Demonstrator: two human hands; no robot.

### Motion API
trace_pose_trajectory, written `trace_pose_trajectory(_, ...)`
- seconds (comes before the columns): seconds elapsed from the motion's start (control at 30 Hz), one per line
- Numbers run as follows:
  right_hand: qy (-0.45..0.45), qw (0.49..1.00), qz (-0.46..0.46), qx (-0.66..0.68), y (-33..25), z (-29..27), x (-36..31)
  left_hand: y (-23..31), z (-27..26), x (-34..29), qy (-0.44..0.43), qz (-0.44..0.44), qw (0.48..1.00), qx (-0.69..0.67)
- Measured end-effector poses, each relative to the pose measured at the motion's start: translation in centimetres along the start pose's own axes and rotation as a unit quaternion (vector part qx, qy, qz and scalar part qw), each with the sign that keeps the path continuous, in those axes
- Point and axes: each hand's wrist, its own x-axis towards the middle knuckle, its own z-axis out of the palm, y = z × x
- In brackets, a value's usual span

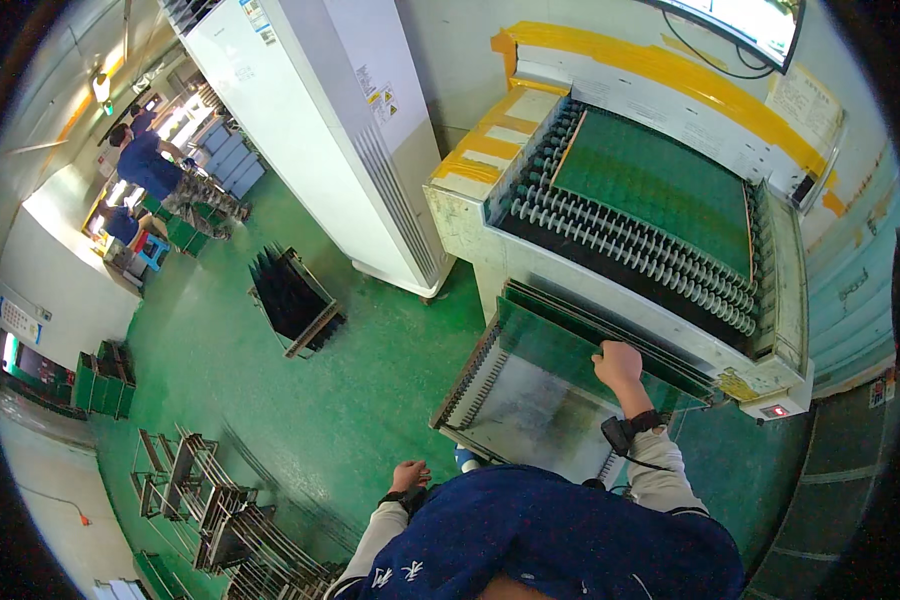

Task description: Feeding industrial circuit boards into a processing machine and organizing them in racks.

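Observation:
My right hand point(620, 365) is closed on the upper edge of a thin green panel point(548, 347) that leans in a slotted rack point(460, 385) in front of me. More green panels stand close together behind it at the rack's far side. My left hand point(408, 475) hangs by my left side with its fingers curled in and nothing visible in them. Beyond the rack, a larger green panel point(655, 190) lies flat on the rollers point(630, 255) of a conveyor machine point(470, 225). Dark bands circle both my wrists.
A white cabinet-like unit point(320, 130) stands left of the machine. On the green floor are a rack of dark panels point(292, 300) and several empty metal racks point(210, 500). A screen point(750, 25) hangs at upper right. Another person point(150, 165) stands far left near lit benches.

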Motion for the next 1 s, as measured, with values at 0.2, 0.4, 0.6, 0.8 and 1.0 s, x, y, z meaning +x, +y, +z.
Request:
trace_pose_trajectory(0.2, 0.003, 1.000, 0.000, -0.002, 0.1, 0.1, 0.1, -0.3, -0.2, 0.5, 0.000, 0.002, 1.000, 0.009)
trace_pose_trajectory(0.4, 0.003, 1.000, -0.002, 0.001, 0.0, 0.0, 0.1, -0.6, -0.4, 1.0, -0.001, -0.006, 1.000, 0.001)
trace_pose_trajectory(0.6, 0.014, 1.000, -0.003, 0.001, 0.1, 0.2, 0.1, -0.5, -0.3, 0.9, 0.000, -0.004, 1.000, 0.002)
trace_pose_trajectory(0.8, 0.010, 1.000, 0.002, 0.001, 0.1, 0.2, 0.2, -0.9, -0.5, 1.4, 0.006, -0.006, 1.000, 0.023)
trace_pose_trajectory(1.0, 0.007, 1.000, 0.007, 0.003, 0.0, 0.0, 0.1, -0.8, -0.2, 1.4, 0.024, -0.008, 0.998, 0.049)
